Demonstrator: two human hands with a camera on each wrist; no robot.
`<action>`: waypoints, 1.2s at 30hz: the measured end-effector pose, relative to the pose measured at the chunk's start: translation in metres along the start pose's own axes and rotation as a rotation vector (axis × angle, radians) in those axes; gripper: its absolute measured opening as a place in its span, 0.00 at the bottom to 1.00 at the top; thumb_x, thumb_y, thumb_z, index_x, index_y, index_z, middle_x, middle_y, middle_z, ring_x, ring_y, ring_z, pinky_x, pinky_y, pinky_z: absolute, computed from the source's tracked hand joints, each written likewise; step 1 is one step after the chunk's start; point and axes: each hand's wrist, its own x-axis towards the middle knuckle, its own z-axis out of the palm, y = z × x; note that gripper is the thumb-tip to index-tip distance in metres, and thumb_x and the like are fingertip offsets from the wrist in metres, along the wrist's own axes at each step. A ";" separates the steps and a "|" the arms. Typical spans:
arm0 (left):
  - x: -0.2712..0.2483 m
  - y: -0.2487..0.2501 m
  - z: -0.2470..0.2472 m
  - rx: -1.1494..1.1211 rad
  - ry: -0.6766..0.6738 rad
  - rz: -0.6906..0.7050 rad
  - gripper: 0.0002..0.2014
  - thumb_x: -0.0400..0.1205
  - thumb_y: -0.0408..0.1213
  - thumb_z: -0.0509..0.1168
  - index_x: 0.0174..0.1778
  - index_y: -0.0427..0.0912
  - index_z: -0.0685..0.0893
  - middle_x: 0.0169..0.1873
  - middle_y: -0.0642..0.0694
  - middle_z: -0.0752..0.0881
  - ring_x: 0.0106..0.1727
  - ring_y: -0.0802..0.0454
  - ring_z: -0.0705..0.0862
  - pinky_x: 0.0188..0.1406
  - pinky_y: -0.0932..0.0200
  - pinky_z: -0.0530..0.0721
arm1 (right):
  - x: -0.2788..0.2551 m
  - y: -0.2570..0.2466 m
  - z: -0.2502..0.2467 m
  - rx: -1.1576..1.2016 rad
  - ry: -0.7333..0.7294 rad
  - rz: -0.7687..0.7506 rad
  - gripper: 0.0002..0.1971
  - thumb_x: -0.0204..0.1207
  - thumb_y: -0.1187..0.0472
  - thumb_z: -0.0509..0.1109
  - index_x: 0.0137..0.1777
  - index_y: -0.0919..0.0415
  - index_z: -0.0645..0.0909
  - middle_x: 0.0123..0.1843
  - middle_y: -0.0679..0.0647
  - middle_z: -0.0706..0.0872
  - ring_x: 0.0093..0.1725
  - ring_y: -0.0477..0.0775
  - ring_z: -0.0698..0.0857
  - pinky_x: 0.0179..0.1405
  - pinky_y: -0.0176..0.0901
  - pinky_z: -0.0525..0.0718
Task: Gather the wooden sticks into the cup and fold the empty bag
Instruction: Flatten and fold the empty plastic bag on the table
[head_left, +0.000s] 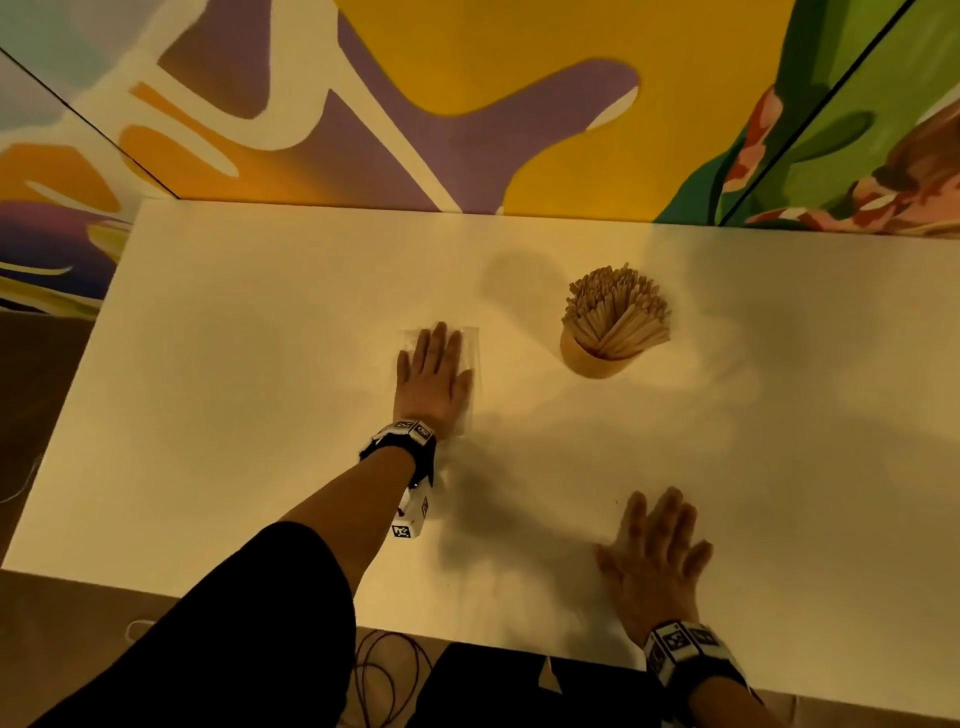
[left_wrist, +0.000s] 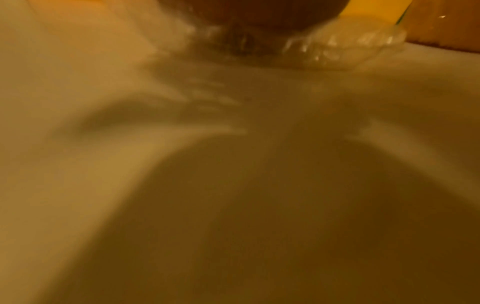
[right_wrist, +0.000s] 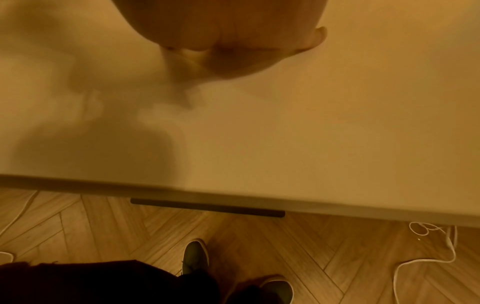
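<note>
Fingers straight and close together, the left hand (head_left: 434, 376) lies palm down on the clear plastic bag (head_left: 470, 364), pressing it flat against the white table (head_left: 234, 389). The bag shows only as a thin transparent rectangle around the hand, its edges peeking out past the fingertips and along the thumb side. In the left wrist view the picture is blurred, but crinkled clear plastic (left_wrist: 345, 47) bulges out beside the heel of the hand, lying on the tabletop.

The right hand (head_left: 655, 561) is near the table's front edge, well apart from the bag, with its fingers spread wide and straight and nothing in it. It is motion-blurred in the head view, and whether it touches the surface or hovers just above it cannot be told. The right wrist view shows the underside of that hand (right_wrist: 223, 37) over bare tabletop, a fingertip jutting out at one side.

The wooden cup (head_left: 592, 358) stands to the right of the bag and farther back, apart from both hands. Wooden sticks (head_left: 615, 306) fill it in a dense bunch that fans out above the rim.

Below the table edge, the right wrist view shows herringbone wood flooring (right_wrist: 337, 257), a pair of shoes (right_wrist: 194, 257) and a white cable (right_wrist: 428, 261).
</note>
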 end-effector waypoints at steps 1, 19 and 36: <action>-0.001 0.000 0.001 0.001 0.011 -0.004 0.30 0.88 0.55 0.41 0.85 0.55 0.39 0.85 0.53 0.37 0.85 0.53 0.36 0.82 0.45 0.35 | 0.000 0.000 0.000 -0.001 0.004 -0.002 0.44 0.71 0.27 0.24 0.79 0.55 0.20 0.76 0.63 0.13 0.77 0.69 0.18 0.78 0.73 0.32; 0.003 -0.002 0.004 0.030 -0.021 -0.003 0.30 0.88 0.56 0.38 0.84 0.55 0.36 0.84 0.50 0.33 0.85 0.50 0.33 0.83 0.38 0.38 | 0.000 0.001 0.002 -0.005 0.031 -0.005 0.45 0.72 0.28 0.27 0.82 0.56 0.24 0.78 0.64 0.16 0.78 0.71 0.22 0.77 0.72 0.32; -0.027 0.008 -0.029 0.042 0.051 0.130 0.33 0.85 0.57 0.37 0.85 0.50 0.39 0.86 0.48 0.43 0.86 0.47 0.43 0.82 0.39 0.42 | 0.003 0.002 0.005 0.007 0.070 -0.001 0.45 0.73 0.27 0.29 0.79 0.55 0.20 0.77 0.65 0.14 0.78 0.72 0.21 0.78 0.73 0.33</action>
